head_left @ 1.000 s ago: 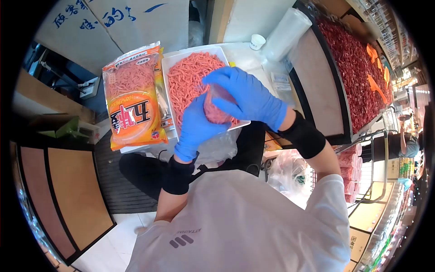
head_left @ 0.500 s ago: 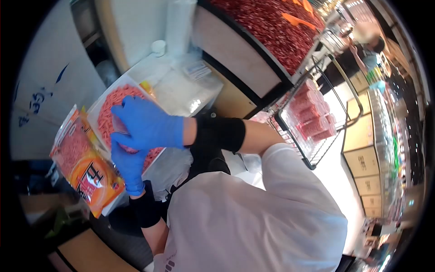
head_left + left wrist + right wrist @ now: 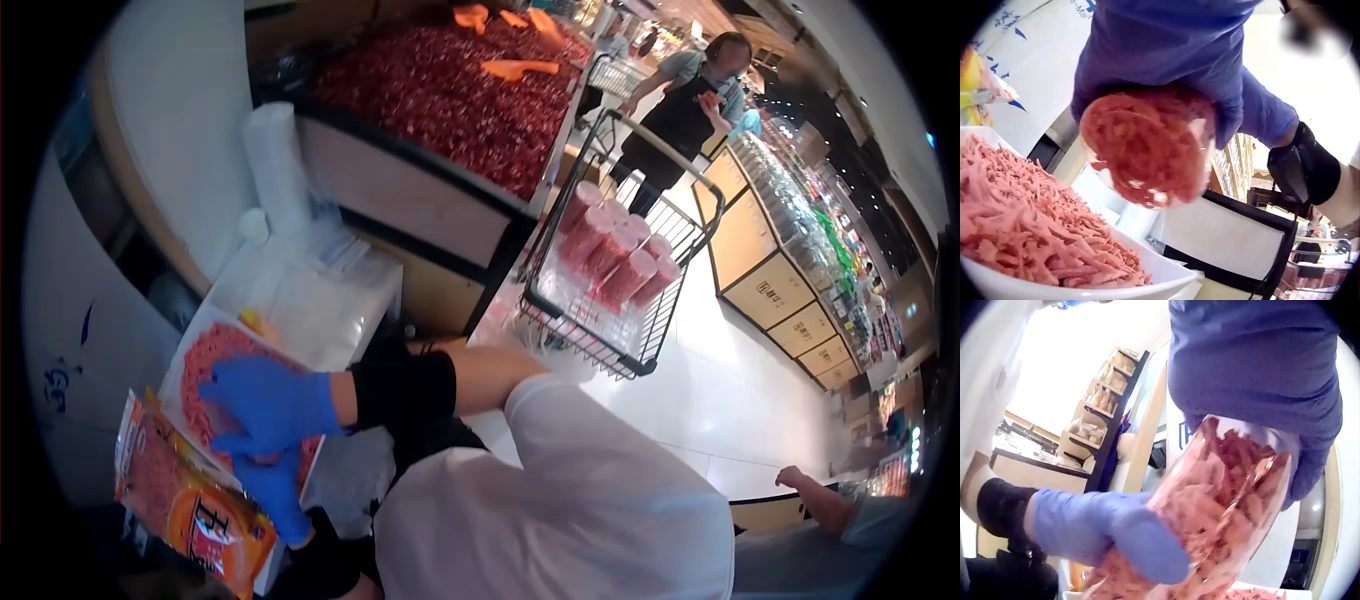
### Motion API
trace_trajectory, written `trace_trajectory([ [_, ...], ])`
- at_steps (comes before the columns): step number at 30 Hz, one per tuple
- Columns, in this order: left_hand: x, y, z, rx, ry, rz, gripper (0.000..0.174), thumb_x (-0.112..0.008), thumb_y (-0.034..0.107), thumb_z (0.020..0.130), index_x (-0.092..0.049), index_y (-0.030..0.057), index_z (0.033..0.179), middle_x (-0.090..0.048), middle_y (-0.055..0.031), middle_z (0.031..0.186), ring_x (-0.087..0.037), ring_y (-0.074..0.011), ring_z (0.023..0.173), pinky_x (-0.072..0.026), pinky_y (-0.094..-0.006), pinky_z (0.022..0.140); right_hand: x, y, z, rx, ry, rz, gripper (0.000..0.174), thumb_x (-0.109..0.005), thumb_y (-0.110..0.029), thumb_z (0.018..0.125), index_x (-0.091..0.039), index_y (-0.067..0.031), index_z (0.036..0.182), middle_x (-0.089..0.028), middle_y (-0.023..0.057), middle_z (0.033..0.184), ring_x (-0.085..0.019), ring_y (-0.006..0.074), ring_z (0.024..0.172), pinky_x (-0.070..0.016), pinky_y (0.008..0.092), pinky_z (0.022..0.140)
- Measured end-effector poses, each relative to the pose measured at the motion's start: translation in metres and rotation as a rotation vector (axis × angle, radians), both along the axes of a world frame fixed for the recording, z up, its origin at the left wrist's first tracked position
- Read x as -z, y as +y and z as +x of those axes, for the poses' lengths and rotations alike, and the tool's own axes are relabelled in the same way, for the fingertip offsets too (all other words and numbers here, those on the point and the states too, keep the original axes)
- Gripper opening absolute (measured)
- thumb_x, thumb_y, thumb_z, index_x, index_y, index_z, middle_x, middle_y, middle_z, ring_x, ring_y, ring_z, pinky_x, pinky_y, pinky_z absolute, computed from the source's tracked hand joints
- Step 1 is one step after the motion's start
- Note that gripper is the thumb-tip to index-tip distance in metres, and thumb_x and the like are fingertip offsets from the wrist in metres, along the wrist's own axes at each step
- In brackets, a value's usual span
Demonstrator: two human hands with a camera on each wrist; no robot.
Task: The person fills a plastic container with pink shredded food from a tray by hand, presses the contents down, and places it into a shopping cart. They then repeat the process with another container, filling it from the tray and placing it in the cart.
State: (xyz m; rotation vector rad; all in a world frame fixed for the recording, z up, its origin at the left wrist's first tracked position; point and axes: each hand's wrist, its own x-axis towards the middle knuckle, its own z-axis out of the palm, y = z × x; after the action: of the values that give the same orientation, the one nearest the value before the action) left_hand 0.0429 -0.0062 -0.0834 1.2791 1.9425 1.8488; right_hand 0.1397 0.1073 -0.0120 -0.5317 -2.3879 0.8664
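Both hands wear blue gloves and hold a clear container packed with pink shredded meat [image 3: 1147, 147]; in the right wrist view the same container [image 3: 1219, 500] stands tilted between them. My left hand [image 3: 275, 490] grips it from below, its thumb along the side in the right wrist view. My right hand [image 3: 265, 400] is curled over its upper end. Under the hands lies a white tray [image 3: 1172, 278] heaped with pink shreds [image 3: 1035, 219]. Left of the tray in the head view is a printed bag [image 3: 205, 520] of similar shreds.
A wire cart [image 3: 625, 355] with several pink-filled cylinders [image 3: 625, 275] stands right of the counter. Behind it a person in a dark apron [image 3: 670, 125] stands. A bin of dark red pieces [image 3: 440, 95], a plastic roll [image 3: 275, 165] and a white cup [image 3: 254, 227] are further back.
The head view has swung to the right, so the tray and hands sit lower left and the cart and apron-wearing person show fully. Both hands still hold the container over the tray.
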Motion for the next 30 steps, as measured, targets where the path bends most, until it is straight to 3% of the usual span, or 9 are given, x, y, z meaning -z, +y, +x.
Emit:
trace_trajectory([
  [2,-0.026,-0.018,-0.006,0.414,-0.129,-0.323,0.033,-0.079,0.012,0.066,-0.069,0.0008,0.096,-0.065,-0.0069,0.076,-0.066,-0.0233,0.077,-0.0509,-0.0340,0.073,-0.007,0.011,0.005,-0.288,0.191,0.225,0.068,-0.070,-0.046,0.069,-0.061,-0.0091,0.126,-0.062,0.0176,0.113,-0.059,0.0386,0.104,-0.0463,0.0452,0.091],
  [3,-0.005,-0.023,-0.017,0.424,-0.129,-0.307,0.033,-0.079,0.012,0.066,-0.069,0.0008,0.096,-0.065,-0.0069,0.076,-0.066,-0.0233,0.077,-0.0509,-0.0340,0.073,-0.006,0.011,0.004,-0.281,0.183,0.241,0.068,-0.070,-0.046,0.069,-0.061,-0.0091,0.126,-0.062,0.0176,0.113,-0.059,0.0386,0.104,-0.0463,0.0452,0.091],
  [5,0.040,-0.019,-0.043,0.362,0.702,-0.064,0.048,-0.080,0.013,0.063,-0.066,0.0045,0.108,-0.062,-0.0107,0.085,-0.064,-0.0234,0.076,-0.0515,-0.0325,0.065,-0.005,0.011,-0.001,-0.635,0.276,0.308,0.068,-0.072,-0.042,0.064,-0.063,-0.0117,0.124,-0.062,0.0165,0.111,-0.059,0.0377,0.102,-0.0471,0.0445,0.088],
  [6,0.022,-0.025,-0.034,0.489,-0.012,-0.334,0.055,-0.078,0.012,0.061,-0.063,-0.0009,0.112,-0.053,-0.0107,0.114,-0.054,-0.0261,0.111,-0.0456,-0.0392,0.092,-0.014,0.012,0.007,-0.617,0.092,0.306,0.064,-0.073,-0.044,0.064,-0.065,-0.0131,0.119,-0.062,0.0160,0.111,-0.059,0.0361,0.103,-0.0476,0.0443,0.087],
  [10,0.078,-0.017,-0.058,0.490,-0.101,-0.274,0.072,-0.080,0.015,0.060,-0.057,0.0063,0.128,-0.051,-0.0175,0.122,-0.059,-0.0218,0.100,-0.0499,-0.0347,0.081,-0.020,0.014,0.012,-0.631,0.240,0.265,0.057,-0.073,-0.044,0.065,-0.067,-0.0130,0.112,-0.063,0.0141,0.107,-0.060,0.0348,0.101,-0.0476,0.0451,0.086],
  [13,0.058,-0.024,-0.049,0.574,-0.267,-0.323,0.083,-0.078,0.010,0.063,-0.043,0.0045,0.138,-0.052,-0.0107,0.126,-0.051,-0.0230,0.118,-0.0419,-0.0360,0.101,-0.017,0.013,0.010,-0.577,0.341,0.268,0.050,-0.073,-0.042,0.067,-0.068,-0.0127,0.107,-0.063,0.0125,0.100,-0.061,0.0344,0.097,-0.0486,0.0453,0.082],
  [16,0.010,-0.018,-0.021,0.526,-0.309,-0.348,0.075,-0.083,0.009,0.060,-0.052,-0.0020,0.127,-0.056,-0.0139,0.120,-0.053,-0.0221,0.112,-0.0404,-0.0357,0.101,-0.014,0.022,0.006,-0.557,0.288,0.214,0.045,-0.073,-0.040,0.068,-0.070,-0.0117,0.103,-0.065,0.0124,0.095,-0.062,0.0348,0.093,-0.0496,0.0445,0.079],
  [23,0.039,-0.017,-0.012,0.319,-0.211,-0.212,0.075,-0.080,0.005,0.071,-0.043,0.0006,0.136,-0.050,-0.0122,0.130,-0.050,-0.0246,0.121,-0.0387,-0.0365,0.105,-0.010,0.014,0.003,-0.459,0.182,0.192,0.035,-0.067,-0.035,0.073,-0.073,-0.0103,0.098,-0.068,0.0142,0.087,-0.064,0.0341,0.085,-0.0508,0.0431,0.075],
  [30,0.032,-0.009,-0.011,0.381,-0.170,-0.312,0.077,-0.087,0.010,0.065,-0.047,-0.0032,0.130,-0.054,-0.0126,0.124,-0.051,-0.0212,0.116,-0.0406,-0.0360,0.101,-0.003,0.012,0.013,-0.365,0.109,0.181,0.033,-0.066,-0.035,0.076,-0.074,-0.0117,0.099,-0.069,0.0129,0.088,-0.066,0.0323,0.086,-0.0514,0.0418,0.076],
])
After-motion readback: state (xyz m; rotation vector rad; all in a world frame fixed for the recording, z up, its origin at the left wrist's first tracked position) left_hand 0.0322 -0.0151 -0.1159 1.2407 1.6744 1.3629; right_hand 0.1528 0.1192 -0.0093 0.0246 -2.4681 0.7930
